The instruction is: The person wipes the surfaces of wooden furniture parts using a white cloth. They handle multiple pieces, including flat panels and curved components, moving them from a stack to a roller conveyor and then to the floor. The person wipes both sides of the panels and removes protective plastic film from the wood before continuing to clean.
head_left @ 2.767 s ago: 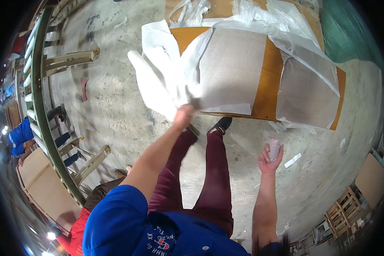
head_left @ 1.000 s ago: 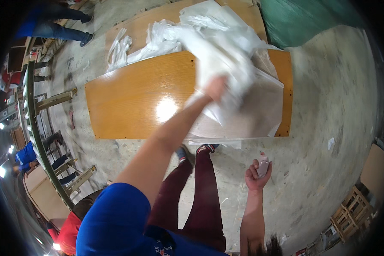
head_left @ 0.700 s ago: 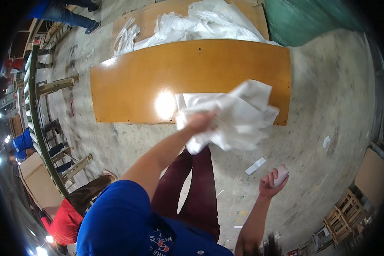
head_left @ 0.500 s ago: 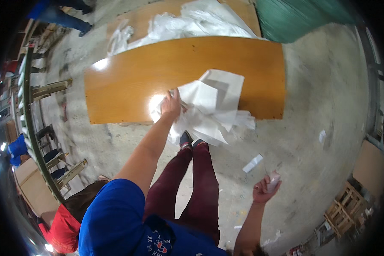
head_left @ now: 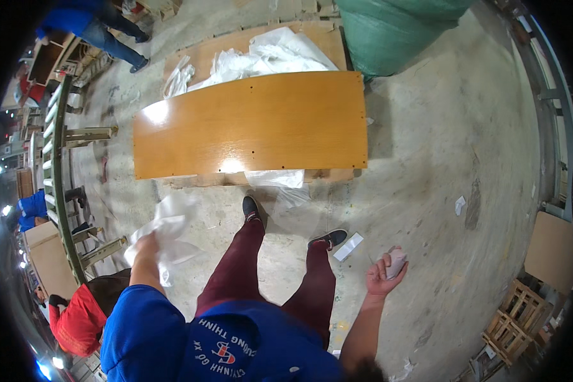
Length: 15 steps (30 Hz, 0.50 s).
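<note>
My left hand (head_left: 148, 244), low at my left side, is closed on a crumpled white wrapping sheet (head_left: 172, 232), which hangs loose around it and is smeared by motion. Off to the right, my right hand (head_left: 382, 277) wraps its fingers round a small pale pinkish wad (head_left: 396, 262), whose kind I cannot make out. In front of my feet lies a long, glossy, orange-brown wooden panel (head_left: 286, 121) with small dark holes near its edges. Another white sheet (head_left: 277, 179) pokes out from under its near edge.
White wrapping (head_left: 261, 60) is heaped beyond the panel, beside a big green sack (head_left: 395, 32). A roller conveyor (head_left: 58, 172) runs along the left, with a person in red (head_left: 79, 321) near it. Wooden pallets (head_left: 519, 318) stand at right. A white strip (head_left: 348, 247) lies by my foot.
My left hand has pulled the white sheet off the panel and swung it down to the left. My feet have moved apart. The right hand still grips the pale wad.
</note>
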### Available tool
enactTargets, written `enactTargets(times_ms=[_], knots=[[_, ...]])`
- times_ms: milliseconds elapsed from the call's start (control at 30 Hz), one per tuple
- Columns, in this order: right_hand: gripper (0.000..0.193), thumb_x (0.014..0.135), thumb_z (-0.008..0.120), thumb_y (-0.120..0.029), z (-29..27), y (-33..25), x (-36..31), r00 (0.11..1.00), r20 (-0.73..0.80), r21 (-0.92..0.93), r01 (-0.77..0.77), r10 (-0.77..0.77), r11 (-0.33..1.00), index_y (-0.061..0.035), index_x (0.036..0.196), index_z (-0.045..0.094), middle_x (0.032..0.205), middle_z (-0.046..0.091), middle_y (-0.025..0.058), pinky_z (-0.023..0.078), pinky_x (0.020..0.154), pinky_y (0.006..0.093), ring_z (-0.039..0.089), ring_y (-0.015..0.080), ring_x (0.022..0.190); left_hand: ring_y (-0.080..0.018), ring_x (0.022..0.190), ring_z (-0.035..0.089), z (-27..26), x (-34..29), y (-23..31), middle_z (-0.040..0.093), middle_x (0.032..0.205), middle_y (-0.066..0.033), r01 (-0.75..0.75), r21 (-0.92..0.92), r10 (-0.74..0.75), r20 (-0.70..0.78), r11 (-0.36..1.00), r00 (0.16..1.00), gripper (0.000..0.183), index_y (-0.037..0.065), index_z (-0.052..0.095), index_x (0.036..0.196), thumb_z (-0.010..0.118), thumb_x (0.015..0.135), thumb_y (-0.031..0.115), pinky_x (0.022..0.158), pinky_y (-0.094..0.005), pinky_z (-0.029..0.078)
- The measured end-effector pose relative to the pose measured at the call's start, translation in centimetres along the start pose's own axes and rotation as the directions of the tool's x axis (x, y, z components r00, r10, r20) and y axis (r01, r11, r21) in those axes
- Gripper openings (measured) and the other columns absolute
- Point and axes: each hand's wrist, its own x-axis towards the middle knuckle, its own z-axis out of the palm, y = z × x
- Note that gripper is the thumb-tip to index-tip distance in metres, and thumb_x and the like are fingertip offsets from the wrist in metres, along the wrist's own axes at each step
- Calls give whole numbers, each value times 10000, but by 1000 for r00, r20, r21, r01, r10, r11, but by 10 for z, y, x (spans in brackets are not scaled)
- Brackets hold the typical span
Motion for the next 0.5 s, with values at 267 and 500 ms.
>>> enactTargets(times_ms=[267, 500], knots=[[520, 949, 398, -490, 72, -165, 14, 971, 236, -66, 64, -47, 996, -183, 1367, 374, 773, 487, 59, 224, 325, 231, 349, 97, 399, -275, 1167, 542, 47, -142, 21, 573, 1253, -97, -22, -139, 26, 28, 990, 999, 347, 127, 609, 1185, 509, 857, 180, 936, -378, 466], [538, 950, 364, -524, 164, -185, 94, 924, 381, -85, -14, 45, 996, -151, 1331, 437, 776, 504, 94, 285, 359, 249, 382, 114, 429, -266, 1164, 529, -24, -157, 114, 543, 1276, -81, -96, -438, 36, -144, 894, 989, 432, 239, 599, 1203, 524, 801, 100, 967, -387, 442]])
